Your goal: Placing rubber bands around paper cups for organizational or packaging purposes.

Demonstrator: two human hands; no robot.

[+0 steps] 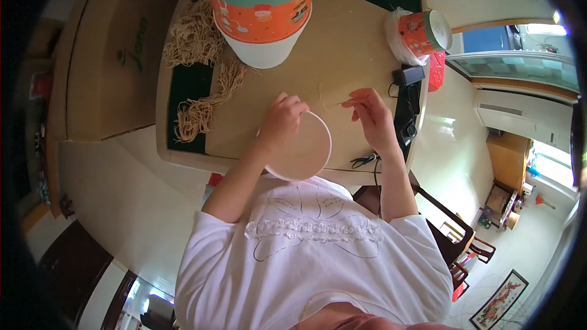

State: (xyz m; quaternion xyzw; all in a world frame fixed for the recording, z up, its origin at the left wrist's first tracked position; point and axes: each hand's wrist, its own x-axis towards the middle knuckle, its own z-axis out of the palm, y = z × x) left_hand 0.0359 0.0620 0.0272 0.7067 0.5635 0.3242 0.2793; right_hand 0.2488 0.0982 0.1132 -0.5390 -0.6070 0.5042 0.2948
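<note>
My left hand (285,121) is closed on the rim of a white round paper tub (304,154), tilted so that its pale inside faces up. The tub is at the table's near edge, close to my shirt. To its right, my right hand (374,121) pinches a thin tan string (331,106) between thumb and fingers. The string's loose length curves over the brown tabletop (342,43). Whether the string touches the tub cannot be made out. Tan string bundles (194,35) lie on the left, with another tangled bunch (199,116) nearer to me.
A stack of orange and green paper tubs (263,15) stands at the far left. At the far right lie smaller tubs (419,32) in clear plastic, with a black power adapter (408,75) and a cable (365,160) nearer. A large cardboard box (116,55) stands left of the table.
</note>
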